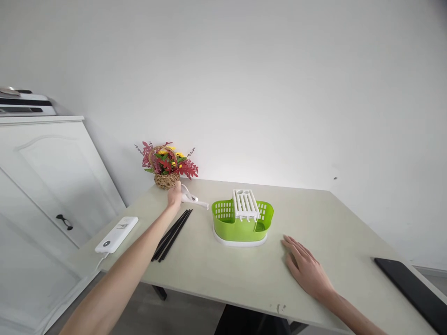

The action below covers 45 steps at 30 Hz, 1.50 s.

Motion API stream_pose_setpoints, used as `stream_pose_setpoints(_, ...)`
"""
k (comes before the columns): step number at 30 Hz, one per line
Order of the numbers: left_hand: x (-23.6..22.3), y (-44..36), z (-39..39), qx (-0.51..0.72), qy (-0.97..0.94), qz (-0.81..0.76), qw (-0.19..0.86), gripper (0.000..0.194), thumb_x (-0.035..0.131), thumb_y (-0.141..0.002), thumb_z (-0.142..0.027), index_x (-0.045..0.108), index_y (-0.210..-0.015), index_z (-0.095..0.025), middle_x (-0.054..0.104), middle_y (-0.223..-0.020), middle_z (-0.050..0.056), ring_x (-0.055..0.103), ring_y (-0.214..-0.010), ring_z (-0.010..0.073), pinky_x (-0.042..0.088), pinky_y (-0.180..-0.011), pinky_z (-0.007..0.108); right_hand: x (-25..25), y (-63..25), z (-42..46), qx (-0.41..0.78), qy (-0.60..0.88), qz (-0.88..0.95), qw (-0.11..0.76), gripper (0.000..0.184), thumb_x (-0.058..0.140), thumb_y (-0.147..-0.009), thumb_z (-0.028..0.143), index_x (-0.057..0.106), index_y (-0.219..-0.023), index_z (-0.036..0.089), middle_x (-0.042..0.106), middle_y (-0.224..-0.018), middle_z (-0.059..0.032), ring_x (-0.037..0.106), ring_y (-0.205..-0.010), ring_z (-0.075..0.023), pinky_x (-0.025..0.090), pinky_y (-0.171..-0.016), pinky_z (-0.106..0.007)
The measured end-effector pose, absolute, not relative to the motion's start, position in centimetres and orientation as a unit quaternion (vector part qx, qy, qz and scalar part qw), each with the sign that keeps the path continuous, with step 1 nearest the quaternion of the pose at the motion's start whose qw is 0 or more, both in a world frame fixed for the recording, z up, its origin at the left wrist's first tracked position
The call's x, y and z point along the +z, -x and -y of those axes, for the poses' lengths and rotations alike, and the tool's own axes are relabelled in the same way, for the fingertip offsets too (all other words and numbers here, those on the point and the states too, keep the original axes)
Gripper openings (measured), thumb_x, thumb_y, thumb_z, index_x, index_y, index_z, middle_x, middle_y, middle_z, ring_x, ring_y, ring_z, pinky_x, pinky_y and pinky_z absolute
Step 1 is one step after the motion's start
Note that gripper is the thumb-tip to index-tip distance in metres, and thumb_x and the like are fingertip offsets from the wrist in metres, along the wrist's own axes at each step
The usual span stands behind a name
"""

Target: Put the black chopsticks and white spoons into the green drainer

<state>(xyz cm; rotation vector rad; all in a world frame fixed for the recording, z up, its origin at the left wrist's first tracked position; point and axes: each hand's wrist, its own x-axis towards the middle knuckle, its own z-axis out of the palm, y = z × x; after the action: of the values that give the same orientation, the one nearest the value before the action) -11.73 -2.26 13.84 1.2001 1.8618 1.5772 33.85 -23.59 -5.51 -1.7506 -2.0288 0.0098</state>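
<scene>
My left hand [174, 195] reaches to the far left of the table and is closed on a white spoon [199, 202], whose long handle points right toward the basket. Some of the white piece is covered by my fingers, so I cannot tell if there is more than one. Several black chopsticks [172, 236] lie side by side beneath and right of my left forearm. At the middle stands a green plastic utensil basket [240, 231] on a white base, with a white slotted rack [246, 204] across its top. My right hand [305, 267] rests flat on the table, right of the basket, fingers extended, holding nothing.
A wicker basket of flowers [166, 180] stands at the back left corner against the wall. A white power bank [117, 234] with a cable lies at the left edge. A black phone-like slab [408, 284] lies at the right edge. A white cabinet [52, 177] adjoins the table's left.
</scene>
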Motion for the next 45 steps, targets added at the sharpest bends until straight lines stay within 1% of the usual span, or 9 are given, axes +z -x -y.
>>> stream_pose_setpoints(5, 12.2, 14.7, 2.6, 0.443, -0.503, -0.715, 0.197, 0.04, 0.047, -0.089, -0.046, 0.042, -0.055, -0.025, 0.045, -0.051, 0.003, 0.049, -0.053, 0.0204, 0.031, -0.048, 0.028, -5.5, -34.0, 23.7, 0.003, 0.637, 0.736, 0.229, 0.053, 0.037, -0.106, 0.039, 0.057, -0.151, 0.02, 0.049, -0.165, -0.0061, 0.045, -0.153, -0.0243, 0.038, -0.127, -0.047)
stream_pose_setpoints(9, 11.5, 15.3, 2.6, 0.363, -0.594, -0.694, 0.186, 0.045, 0.051, -0.086, -0.044, 0.037, -0.048, -0.025, 0.035, -0.045, 0.0, 0.042, -0.051, 0.0175, 0.024, -0.051, 0.028, -5.5, -33.9, 23.8, 0.002, 0.637, 0.735, 0.232, 0.053, 0.038, -0.106, 0.039, 0.057, -0.152, 0.021, 0.049, -0.165, -0.0061, 0.045, -0.153, -0.0247, 0.038, -0.127, -0.049)
stream_pose_setpoints(13, 10.7, 14.3, 2.6, 0.298, -0.676, -0.648, 0.186, 0.047, 0.056, -0.081, -0.044, 0.032, -0.045, -0.024, 0.028, -0.046, -0.003, 0.034, -0.05, 0.0142, 0.019, -0.052, 0.028, -5.4, -33.9, 23.9, 0.006, 0.64, 0.732, 0.234, 0.053, 0.038, -0.105, 0.039, 0.057, -0.152, 0.021, 0.049, -0.164, -0.0061, 0.046, -0.152, -0.0252, 0.039, -0.127, -0.049)
stream_pose_setpoints(19, 9.1, 12.4, 3.0, 0.224, -0.749, -0.593, 0.195, 0.049, 0.06, -0.077, -0.048, 0.03, -0.047, -0.024, 0.026, -0.048, -0.004, 0.028, -0.048, 0.0125, 0.015, -0.051, 0.029, -4.9, -33.9, 24.1, 0.014, 0.643, 0.73, 0.232, 0.053, 0.037, -0.105, 0.038, 0.057, -0.152, 0.021, 0.05, -0.164, -0.0066, 0.046, -0.152, -0.0255, 0.038, -0.127, -0.05)
stream_pose_setpoints(24, 8.1, 11.4, 3.4, 0.174, -0.77, -0.58, 0.202, 0.05, 0.067, -0.074, -0.047, 0.031, -0.046, -0.025, 0.03, -0.046, -0.005, 0.028, -0.044, 0.0122, 0.018, -0.049, 0.03, -4.7, -33.8, 24.3, 0.019, 0.647, 0.727, 0.231, 0.053, 0.035, -0.106, 0.038, 0.056, -0.152, 0.021, 0.049, -0.165, -0.0059, 0.045, -0.153, -0.025, 0.038, -0.127, -0.05)
stream_pose_setpoints(32, 6.6, 10.2, 3.3, 0.092, -0.787, -0.578, 0.193, 0.051, 0.067, -0.074, -0.048, 0.034, -0.043, -0.025, 0.036, -0.042, -0.003, 0.032, -0.041, 0.0142, 0.021, -0.049, 0.031, -4.7, -33.9, 24.4, 0.018, 0.649, 0.725, 0.23, 0.054, 0.035, -0.106, 0.039, 0.056, -0.152, 0.019, 0.049, -0.165, -0.0065, 0.044, -0.153, -0.0246, 0.039, -0.126, -0.048)
stream_pose_setpoints(36, 6.0, 9.7, 3.2, 0.052, -0.793, -0.58, 0.177, 0.048, 0.067, -0.074, -0.047, 0.037, -0.043, -0.025, 0.038, -0.043, -0.002, 0.038, -0.041, 0.0156, 0.025, -0.051, 0.03, -4.8, -33.9, 24.4, 0.018, 0.647, 0.725, 0.236, 0.053, 0.037, -0.105, 0.039, 0.056, -0.152, 0.021, 0.049, -0.165, -0.0059, 0.045, -0.153, -0.0248, 0.039, -0.126, -0.049)
stream_pose_setpoints(42, 6.3, 8.8, 3.6, 0.01, -0.809, -0.576, 0.112, 0.043, 0.064, -0.078, -0.039, 0.043, -0.044, -0.024, 0.05, -0.049, 0.003, 0.056, -0.056, 0.0217, 0.035, -0.06, 0.031, -4.8, -33.9, 24.5, 0.023, 0.647, 0.724, 0.239, 0.053, 0.035, -0.106, 0.039, 0.057, -0.151, 0.022, 0.05, -0.164, -0.006, 0.045, -0.153, -0.0252, 0.039, -0.126, -0.05)
stream_pose_setpoints(45, 6.6, 8.3, 4.0, -0.005, -0.811, -0.579, 0.079, 0.036, 0.064, -0.078, -0.035, 0.049, -0.046, -0.023, 0.057, -0.056, 0.006, 0.063, -0.067, 0.0243, 0.039, -0.064, 0.032, -4.8, -33.8, 24.5, 0.025, 0.648, 0.722, 0.242, 0.052, 0.037, -0.105, 0.039, 0.057, -0.151, 0.024, 0.05, -0.164, -0.0051, 0.045, -0.152, -0.0256, 0.04, -0.125, -0.05)
